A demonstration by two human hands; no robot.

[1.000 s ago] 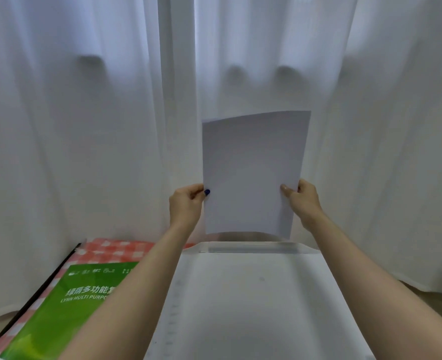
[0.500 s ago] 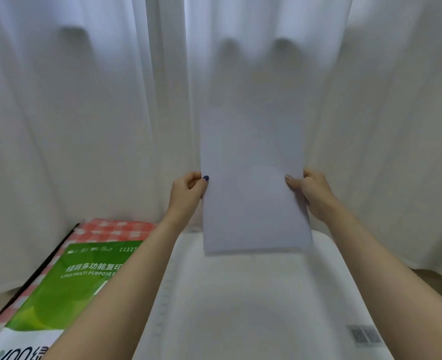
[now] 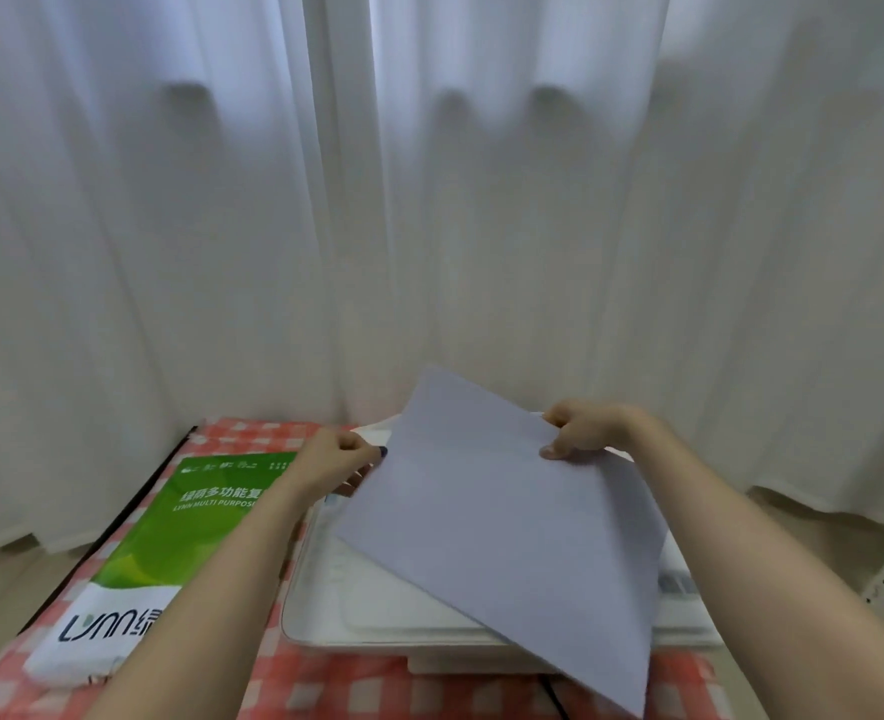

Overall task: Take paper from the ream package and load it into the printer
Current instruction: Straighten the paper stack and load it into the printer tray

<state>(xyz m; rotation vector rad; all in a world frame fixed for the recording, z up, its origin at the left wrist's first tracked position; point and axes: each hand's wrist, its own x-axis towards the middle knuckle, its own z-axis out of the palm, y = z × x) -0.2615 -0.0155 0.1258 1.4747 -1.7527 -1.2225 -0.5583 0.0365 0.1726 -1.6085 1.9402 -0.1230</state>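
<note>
A stack of white paper [image 3: 502,517] hangs tilted over the white printer [image 3: 356,600], its near corner reaching down past the printer's front edge. My left hand [image 3: 333,459] pinches the paper's left edge. My right hand [image 3: 582,428] pinches its far right edge, thumb on top. The green and white ream package [image 3: 169,543] lies flat to the left of the printer, partly behind my left forearm. The printer's paper slot is hidden behind the sheets.
The printer and ream rest on a table with a red and white checked cloth [image 3: 335,688]. White curtains [image 3: 429,226] hang close behind the table. A black cable [image 3: 554,693] runs down from the printer's front.
The paper has swung from upright at the back of the printer down to a tilted, nearly flat lie over its top. Both hands came lower with it, and the view dipped.
</note>
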